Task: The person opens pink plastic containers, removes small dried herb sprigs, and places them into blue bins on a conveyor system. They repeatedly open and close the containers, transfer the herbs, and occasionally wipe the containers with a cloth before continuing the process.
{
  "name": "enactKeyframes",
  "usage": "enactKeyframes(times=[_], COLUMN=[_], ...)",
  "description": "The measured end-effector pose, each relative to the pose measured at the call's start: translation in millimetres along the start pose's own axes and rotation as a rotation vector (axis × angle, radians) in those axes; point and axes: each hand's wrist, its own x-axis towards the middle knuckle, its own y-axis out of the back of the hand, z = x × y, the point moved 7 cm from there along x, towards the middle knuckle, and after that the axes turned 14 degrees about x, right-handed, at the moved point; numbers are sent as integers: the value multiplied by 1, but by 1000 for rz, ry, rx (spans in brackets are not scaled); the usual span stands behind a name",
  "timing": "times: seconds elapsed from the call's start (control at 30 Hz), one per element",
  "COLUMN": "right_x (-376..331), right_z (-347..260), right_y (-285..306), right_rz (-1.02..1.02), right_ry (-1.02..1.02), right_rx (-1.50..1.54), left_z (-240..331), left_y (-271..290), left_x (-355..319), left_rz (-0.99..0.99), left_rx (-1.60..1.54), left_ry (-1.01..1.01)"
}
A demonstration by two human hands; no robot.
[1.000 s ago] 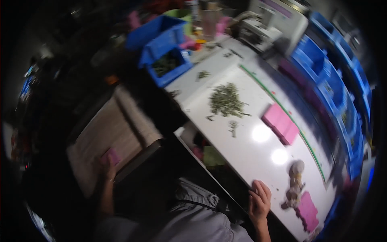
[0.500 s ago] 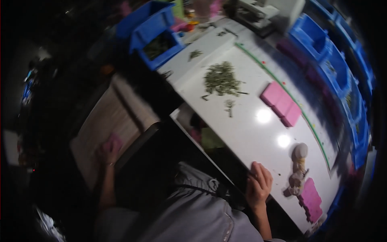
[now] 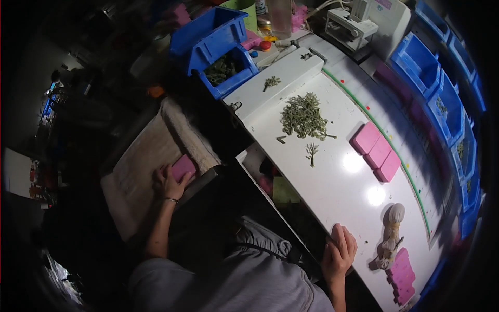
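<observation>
My left hand (image 3: 169, 182), fingers and thumb closed, holds a flat pink block (image 3: 183, 167) at a pale cloth-covered surface (image 3: 143, 164), lower left of the white table. Fingers of my right hand (image 3: 340, 252) bend over the near edge of the white table (image 3: 317, 192); its thumb is hidden. Farther up the table lies a heap of small grey-green branching pieces (image 3: 305, 117), with a single branched piece (image 3: 312, 153) below it. Three pink blocks (image 3: 377, 152) sit in a row to the right. A tied pale cloth bundle (image 3: 396, 223) lies beside notched pink pieces (image 3: 402, 278).
Blue bins (image 3: 221, 73) stand at the far left of the table, one with dark green pieces inside. More blue bins (image 3: 416, 62) line the right side. A white machine (image 3: 358, 28) is at the back. An open drawer (image 3: 260, 177) shows under the table edge.
My left hand has moved up and right over the cloth with the pink block, which now shows clearly. The whole view has shifted slightly. My right hand stays at the table edge.
</observation>
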Motion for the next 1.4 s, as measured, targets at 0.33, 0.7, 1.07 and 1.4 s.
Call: enactKeyframes(times=[0.33,0.7,1.07,1.4], right_x=[-1,4,-46,-170], right_z=[-8,8,25,96], right_y=[-8,9,131,242], right_rz=[-16,-11,550,728], right_ry=[3,-18,-101,-680], right_rx=[-15,111,94,-380], left_z=[-11,-44,234,420], left_y=[14,-34,134,157], left_x=[-3,52,-59,-213], left_rz=[80,135,241,-715], left_rx=[23,36,-159,-1392], left_ry=[-146,-377,-605,-1237])
